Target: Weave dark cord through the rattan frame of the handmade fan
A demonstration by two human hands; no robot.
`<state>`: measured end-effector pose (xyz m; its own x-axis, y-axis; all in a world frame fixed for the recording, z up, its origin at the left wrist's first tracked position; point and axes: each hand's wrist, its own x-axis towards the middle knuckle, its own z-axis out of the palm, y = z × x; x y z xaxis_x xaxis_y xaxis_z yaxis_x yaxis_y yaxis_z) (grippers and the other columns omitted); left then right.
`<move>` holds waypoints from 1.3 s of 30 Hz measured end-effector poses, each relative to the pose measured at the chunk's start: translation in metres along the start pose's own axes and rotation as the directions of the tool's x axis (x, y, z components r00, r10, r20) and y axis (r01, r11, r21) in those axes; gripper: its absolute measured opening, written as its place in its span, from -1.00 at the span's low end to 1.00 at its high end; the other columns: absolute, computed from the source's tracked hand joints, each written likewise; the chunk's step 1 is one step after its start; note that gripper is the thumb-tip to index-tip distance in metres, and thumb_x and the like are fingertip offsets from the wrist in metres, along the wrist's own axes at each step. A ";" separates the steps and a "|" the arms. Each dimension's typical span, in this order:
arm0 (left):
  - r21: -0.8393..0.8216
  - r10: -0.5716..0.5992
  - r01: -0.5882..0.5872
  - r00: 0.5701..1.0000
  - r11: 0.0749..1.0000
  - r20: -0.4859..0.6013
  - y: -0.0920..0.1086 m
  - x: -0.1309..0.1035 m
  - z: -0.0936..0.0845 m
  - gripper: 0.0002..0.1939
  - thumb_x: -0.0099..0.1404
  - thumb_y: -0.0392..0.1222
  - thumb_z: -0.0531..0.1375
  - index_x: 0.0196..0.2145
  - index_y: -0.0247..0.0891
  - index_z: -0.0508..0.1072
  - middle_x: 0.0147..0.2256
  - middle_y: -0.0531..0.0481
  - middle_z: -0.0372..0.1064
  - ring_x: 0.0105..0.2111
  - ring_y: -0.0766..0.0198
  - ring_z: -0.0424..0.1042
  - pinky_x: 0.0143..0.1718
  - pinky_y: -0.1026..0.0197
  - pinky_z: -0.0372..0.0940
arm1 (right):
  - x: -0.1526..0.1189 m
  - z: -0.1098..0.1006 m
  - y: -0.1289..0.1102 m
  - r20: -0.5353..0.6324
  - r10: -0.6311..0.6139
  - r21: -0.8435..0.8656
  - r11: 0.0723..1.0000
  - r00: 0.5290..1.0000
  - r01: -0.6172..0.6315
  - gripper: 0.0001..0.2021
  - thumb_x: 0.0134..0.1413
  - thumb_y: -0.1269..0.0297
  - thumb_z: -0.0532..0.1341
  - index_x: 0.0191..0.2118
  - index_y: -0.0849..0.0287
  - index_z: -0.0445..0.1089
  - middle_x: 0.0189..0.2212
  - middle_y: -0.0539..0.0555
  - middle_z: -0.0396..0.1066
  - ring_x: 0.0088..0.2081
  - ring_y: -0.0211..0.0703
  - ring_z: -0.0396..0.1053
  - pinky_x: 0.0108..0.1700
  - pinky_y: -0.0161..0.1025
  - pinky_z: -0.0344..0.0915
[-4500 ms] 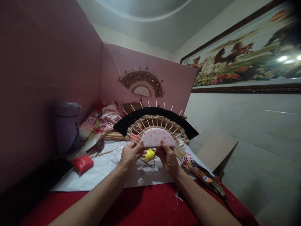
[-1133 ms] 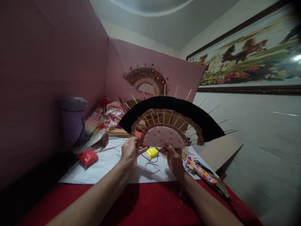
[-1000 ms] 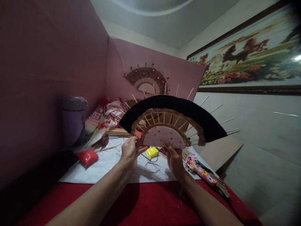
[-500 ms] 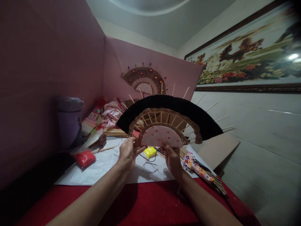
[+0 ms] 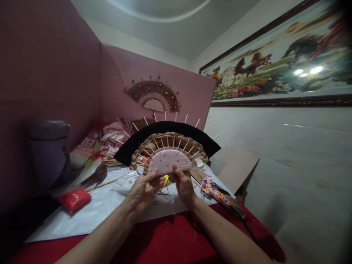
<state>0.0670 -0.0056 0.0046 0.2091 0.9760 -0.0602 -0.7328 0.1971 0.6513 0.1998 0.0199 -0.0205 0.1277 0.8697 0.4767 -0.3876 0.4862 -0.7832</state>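
Both hands hold up a half-round fan (image 5: 170,161) by its lower edge. It has a pale pink dotted centre, a woven cord band with thin ribs, and a wide black outer band; wooden stick ends poke out past the rim. My left hand (image 5: 145,187) pinches the left bottom of the dotted part, thumb in front. My right hand (image 5: 183,185) grips the bottom nearer the middle, also with its thumb on the front face. Fingers behind the fan are partly hidden. A yellow packet (image 5: 166,179) shows just beneath it, between the hands.
A red packet (image 5: 74,200) lies at left on the white sheet (image 5: 107,216) over a red cloth (image 5: 165,242). At right is a flower-patterned object (image 5: 216,192). Behind are pink fabric (image 5: 117,134), a purple bin-like container (image 5: 49,154) and a decorated fan (image 5: 154,95) on the pink panel.
My left hand has moved in from the fan's left side onto the dotted centre's bottom. The fan now sits more level and faces me more squarely. The view has turned right.
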 end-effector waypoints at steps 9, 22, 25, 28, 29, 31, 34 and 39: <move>-0.067 0.114 -0.116 0.993 0.991 -0.040 0.010 0.008 -0.003 -0.85 0.17 -0.51 0.08 -0.49 -0.44 0.38 -0.54 -0.14 0.44 -0.51 0.27 0.48 -0.44 0.32 0.43 | 0.003 0.000 -0.004 0.074 0.000 -0.068 0.998 0.997 0.005 -0.73 0.03 0.11 0.15 -0.51 0.16 0.14 -0.65 -0.13 0.01 -0.59 -0.39 -0.02 -0.52 -0.38 0.02; -0.054 0.146 -0.155 0.978 0.986 -0.150 0.023 0.014 -0.009 -0.78 0.21 -0.50 0.03 -0.53 -0.43 0.36 -0.63 -0.07 0.39 -0.60 0.32 0.45 -0.55 0.36 0.41 | 0.011 -0.003 -0.016 -0.127 -0.100 0.064 0.992 0.987 0.108 -0.82 0.03 0.19 0.16 -0.26 0.05 0.14 -0.70 -0.20 0.04 -0.68 -0.42 -0.04 -0.62 -0.44 -0.06; -0.029 0.143 -0.149 0.979 0.988 -0.146 0.023 0.015 -0.011 -0.78 0.22 -0.49 0.03 -0.53 -0.42 0.36 -0.63 -0.07 0.38 -0.61 0.33 0.44 -0.56 0.36 0.40 | 0.011 -0.002 -0.021 -0.136 -0.088 0.096 0.990 0.987 0.101 -0.83 0.00 0.22 0.18 -0.30 0.07 0.16 -0.73 -0.22 0.01 -0.69 -0.43 -0.07 -0.61 -0.45 -0.04; -0.018 0.135 -0.139 0.981 0.990 -0.141 0.024 0.016 -0.013 -0.79 0.22 -0.47 0.03 -0.53 -0.40 0.35 -0.63 -0.06 0.38 -0.62 0.34 0.43 -0.57 0.36 0.39 | 0.012 -0.001 -0.025 -0.165 -0.060 0.107 0.991 0.985 0.078 -0.82 -0.06 0.25 0.22 -0.35 0.10 0.18 -0.74 -0.22 0.01 -0.69 -0.44 -0.07 -0.59 -0.45 -0.01; -0.022 0.134 -0.138 0.981 0.990 -0.139 0.025 0.016 -0.014 -0.80 0.21 -0.47 0.04 -0.53 -0.39 0.35 -0.63 -0.05 0.38 -0.62 0.34 0.43 -0.57 0.36 0.39 | 0.012 -0.001 -0.026 -0.167 -0.048 0.115 0.991 0.985 0.067 -0.81 -0.08 0.26 0.23 -0.37 0.10 0.18 -0.75 -0.22 0.00 -0.69 -0.44 -0.08 -0.60 -0.45 -0.01; -0.030 0.135 -0.140 0.982 0.990 -0.132 0.026 0.015 -0.014 -0.82 0.21 -0.47 0.04 -0.50 -0.38 0.36 -0.62 -0.04 0.39 -0.62 0.34 0.42 -0.57 0.35 0.38 | 0.012 0.000 -0.028 -0.156 -0.030 0.136 0.989 0.987 0.051 -0.80 -0.12 0.28 0.25 -0.39 0.11 0.18 -0.74 -0.23 0.00 -0.69 -0.44 -0.09 -0.60 -0.45 -0.01; -0.055 0.149 -0.153 0.985 0.987 -0.083 0.027 0.012 -0.012 -0.88 0.20 -0.43 0.07 -0.45 -0.36 0.37 -0.60 -0.04 0.41 -0.62 0.32 0.42 -0.61 0.33 0.36 | 0.011 0.001 -0.028 -0.137 -0.027 0.160 0.986 0.990 0.049 -0.78 -0.15 0.29 0.26 -0.39 0.12 0.17 -0.72 -0.22 0.01 -0.68 -0.45 -0.09 -0.60 -0.45 -0.02; -0.073 0.094 -0.090 0.995 0.993 0.046 0.024 0.010 -0.010 -0.94 0.17 -0.37 0.12 -0.38 -0.32 0.39 -0.52 -0.06 0.44 -0.58 0.29 0.42 -0.61 0.31 0.33 | 0.008 0.005 -0.026 -0.123 -0.047 0.103 0.993 0.991 0.060 -0.76 -0.14 0.26 0.26 -0.38 0.12 0.16 -0.70 -0.21 0.00 -0.67 -0.44 -0.09 -0.59 -0.43 -0.01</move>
<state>0.0448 0.0097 0.0122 0.1689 0.9850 0.0361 -0.7940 0.1143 0.5970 0.2058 0.0141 0.0057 0.2570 0.8498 0.4602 -0.4711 0.5260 -0.7081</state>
